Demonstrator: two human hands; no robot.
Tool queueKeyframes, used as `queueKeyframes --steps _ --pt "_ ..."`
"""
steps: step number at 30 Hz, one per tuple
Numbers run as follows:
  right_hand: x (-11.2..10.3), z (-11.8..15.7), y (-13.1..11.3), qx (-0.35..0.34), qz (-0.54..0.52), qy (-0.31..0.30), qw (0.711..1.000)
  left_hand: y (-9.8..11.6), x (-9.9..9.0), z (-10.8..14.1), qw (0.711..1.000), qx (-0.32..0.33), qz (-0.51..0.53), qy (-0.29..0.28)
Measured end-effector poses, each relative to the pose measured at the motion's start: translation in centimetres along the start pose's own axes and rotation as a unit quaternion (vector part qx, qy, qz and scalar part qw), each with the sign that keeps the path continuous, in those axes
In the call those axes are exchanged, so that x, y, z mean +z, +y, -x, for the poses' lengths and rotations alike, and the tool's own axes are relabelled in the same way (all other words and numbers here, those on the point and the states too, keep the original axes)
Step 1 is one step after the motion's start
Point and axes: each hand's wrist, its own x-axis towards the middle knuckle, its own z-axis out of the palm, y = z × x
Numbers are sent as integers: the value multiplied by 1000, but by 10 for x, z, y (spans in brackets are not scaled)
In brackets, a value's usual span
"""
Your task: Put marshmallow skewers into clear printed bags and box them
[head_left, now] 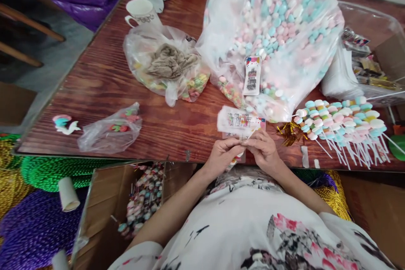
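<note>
The person's left hand (226, 153) and right hand (261, 148) meet at the near edge of the table (171, 130), fingers curled and thumb and fingertips of each pinched in on the upper end of a small beaded piece (234, 161). That piece sits below the fingertips, between the hands and close to the patterned top (272, 219), just nearer than the printed bags (236, 120). Fingers cover most of it, so its full shape and the exact point of the pinch cannot be told. It looks light, with small, firm pastel pieces that could be smooth and might chip or come loose if squeezed; the slim upper end, where the fingertips are, seems the safer hold than the pieces themselves. Its long axis appears to run from the pinch down toward the person's lap, slanting a little to the person's left, with the pieces at the lower end.
</note>
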Motion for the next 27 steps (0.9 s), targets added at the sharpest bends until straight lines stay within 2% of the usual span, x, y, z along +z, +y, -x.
queueKeyframes --steps 3,5,8,10,16,18,20,22,23,25,26,27 --pt "-1 -1 -1 5 -23 5 1000 4 -1 0 999 42 -30 -7" --pt "1 2 -2 18 -46 39 998 5 -1 0 996 70 -48 0" --pt "6 9 -4 68 -110 117 985 4 -2 0 995 83 -49 22" --pt "9 13 -5 110 -141 120 976 4 -2 0 993 100 -45 32" --pt "0 7 -4 160 -208 30 964 10 0 3 977 176 -122 1" --pt "-8 2 2 176 -265 -41 947 13 1 5 978 160 -129 -33" --pt "-15 -2 7 185 -311 -139 922 15 1 7 985 111 -105 -78" --pt "-22 -5 8 156 -298 -217 916 14 1 7 990 33 -68 -120" --pt "-26 -6 6 116 -261 -235 929 14 1 7 989 -14 -48 -137" --pt "-33 -6 -5 -20 -134 -232 963 14 0 7 981 -111 -9 -159" --pt "-36 -5 -11 -107 -59 -214 969 14 -1 7 973 -152 11 -172" --pt "-40 -4 -18 -194 12 -191 962 15 -2 7 964 -186 28 -190"
